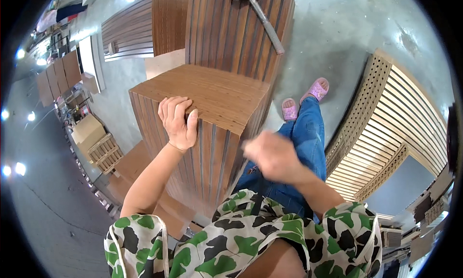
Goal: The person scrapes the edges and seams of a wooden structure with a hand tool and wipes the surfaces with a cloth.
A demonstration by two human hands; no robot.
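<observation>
A brown wood-grain slatted stack (212, 95) stands before me, its sides striped with dark grooves. My left hand (178, 119) rests on its near top edge, fingers lying over the flat top and thumb apart, holding nothing. By the near right corner, separate from the wood, my right hand (272, 155) is smeared by motion; its fingers look bent, but I cannot make out whether anything is in them. Farther off, a mallet (263, 20) with a rounded grey head and grey handle lies on another grooved brown surface (222, 30).
Another slatted brown unit (130, 25) sits at the far left. Pale ribbed panels with a perforated edge (381, 128) stand on the right. A wooden crate (106, 155) and brown boards (132, 162) lie to the left. My feet in pink sandals (316, 90) are on the grey floor (333, 37).
</observation>
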